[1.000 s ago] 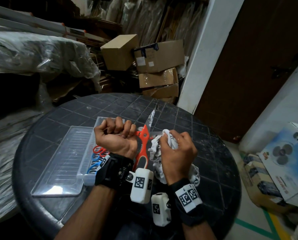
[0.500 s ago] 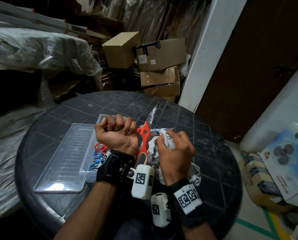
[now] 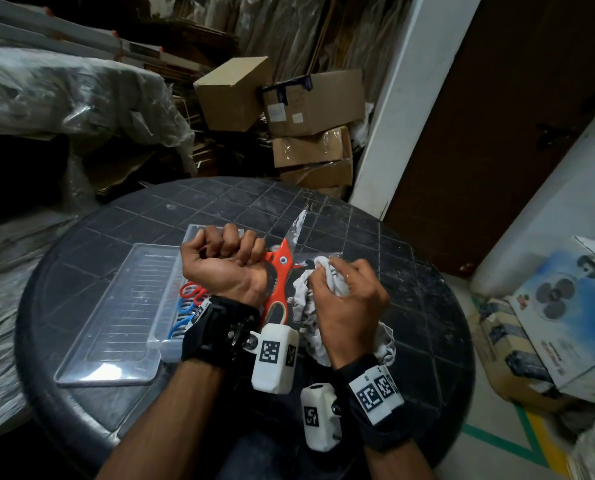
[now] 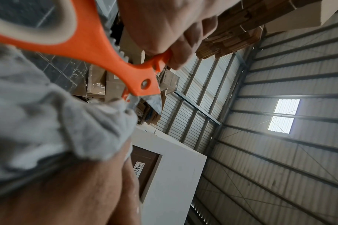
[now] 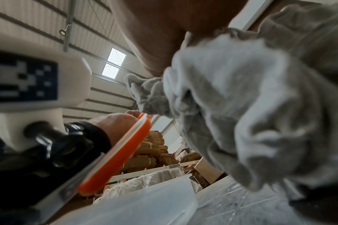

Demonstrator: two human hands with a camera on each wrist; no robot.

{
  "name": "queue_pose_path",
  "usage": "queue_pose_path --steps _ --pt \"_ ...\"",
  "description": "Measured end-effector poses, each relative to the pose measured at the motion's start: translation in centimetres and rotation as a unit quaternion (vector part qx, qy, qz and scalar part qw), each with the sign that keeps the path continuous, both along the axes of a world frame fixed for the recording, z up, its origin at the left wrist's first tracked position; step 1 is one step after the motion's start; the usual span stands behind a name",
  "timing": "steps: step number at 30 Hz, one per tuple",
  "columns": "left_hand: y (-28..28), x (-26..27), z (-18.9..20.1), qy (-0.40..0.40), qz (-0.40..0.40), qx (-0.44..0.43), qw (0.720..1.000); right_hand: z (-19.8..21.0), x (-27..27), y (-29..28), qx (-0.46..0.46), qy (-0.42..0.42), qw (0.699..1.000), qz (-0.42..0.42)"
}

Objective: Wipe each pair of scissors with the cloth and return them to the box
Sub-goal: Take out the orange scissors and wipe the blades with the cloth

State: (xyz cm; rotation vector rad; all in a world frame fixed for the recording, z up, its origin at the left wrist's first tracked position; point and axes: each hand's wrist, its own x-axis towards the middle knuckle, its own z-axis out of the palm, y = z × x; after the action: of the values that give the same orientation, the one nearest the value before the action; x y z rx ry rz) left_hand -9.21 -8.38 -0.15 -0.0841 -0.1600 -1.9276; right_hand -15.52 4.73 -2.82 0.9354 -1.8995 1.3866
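Orange scissors (image 3: 279, 271) gripped in left hand (image 3: 225, 263).

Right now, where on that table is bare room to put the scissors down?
Bare tabletop lies beyond the box, and right of the cloth toward the edge. It is crowded near the lid, box and both hands.

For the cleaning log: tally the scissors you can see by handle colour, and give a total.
Orange: 1, scissors held in the left hand, blades open
Red: 1, scissors in the box
Blue: 1, scissors also in the box, partly hidden by the wrist
Total: 3 visible; more may be hidden behind the hand.
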Motion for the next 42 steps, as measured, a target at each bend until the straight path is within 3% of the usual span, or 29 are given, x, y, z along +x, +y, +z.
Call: queue_pose_path --steps 20,25,27,35,42 --pt "1.3 0.2 0.6 -0.008 0.002 -0.02 1.0 -0.3 -1.2 -0.3 0.018 -0.012 0.999 -0.031" --pt "1.1 0.6 0.9 -0.009 -0.001 -0.008 1.0 -0.4 -5.7 2.0 -0.012 -0.101 0.991 -0.088" --pt "0.9 0.5 0.9 -0.008 0.0 -0.007 1.0 0.1 -6.1 3.2 -0.03 -0.099 0.99 -0.099" --pt "0.7 0.3 0.5 -0.018 0.002 -0.015 1.0 1.2 -1.6 1.5 -0.047 -0.037 0.998 0.028" --pt "1.3 0.2 0.7 -0.019 -0.007 -0.016 1.0 0.0 -3.8 0.9 0.014 -0.027 0.999 -0.011"
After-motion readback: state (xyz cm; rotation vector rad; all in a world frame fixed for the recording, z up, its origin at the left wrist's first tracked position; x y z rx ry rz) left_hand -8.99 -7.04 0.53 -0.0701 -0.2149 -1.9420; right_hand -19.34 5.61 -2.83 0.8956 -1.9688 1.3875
